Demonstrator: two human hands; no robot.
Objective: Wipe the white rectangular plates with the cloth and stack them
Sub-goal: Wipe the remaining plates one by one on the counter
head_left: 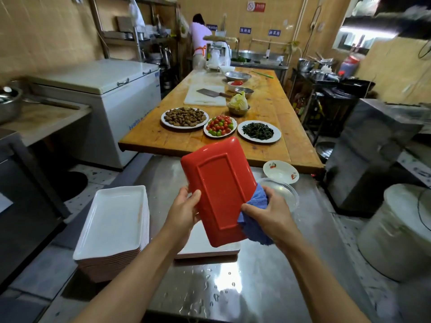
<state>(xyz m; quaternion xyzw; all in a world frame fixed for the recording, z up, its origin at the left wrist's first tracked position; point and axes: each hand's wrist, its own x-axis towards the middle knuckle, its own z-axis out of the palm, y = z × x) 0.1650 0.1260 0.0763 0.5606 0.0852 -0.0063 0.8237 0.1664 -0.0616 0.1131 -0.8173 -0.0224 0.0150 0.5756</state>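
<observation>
A rectangular plate (219,183) is held up over the steel counter with its red underside facing me. My left hand (184,210) grips its left edge, thumb on the red back. My right hand (268,215) holds a blue cloth (255,220) wrapped round the plate's lower right edge. A tall stack of white rectangular plates (116,220) with red undersides stands at the counter's left. Another low stack of plates (210,250) lies directly beneath the raised plate, mostly hidden by it and my arms.
The steel counter (233,287) is wet with droplets near me. A white patterned bowl (281,171) and a clear glass dish (279,192) sit right of the plate. Beyond, a wooden table (268,145) carries dishes of food. A person (198,38) stands at the far end. A white bucket (396,231) stands right.
</observation>
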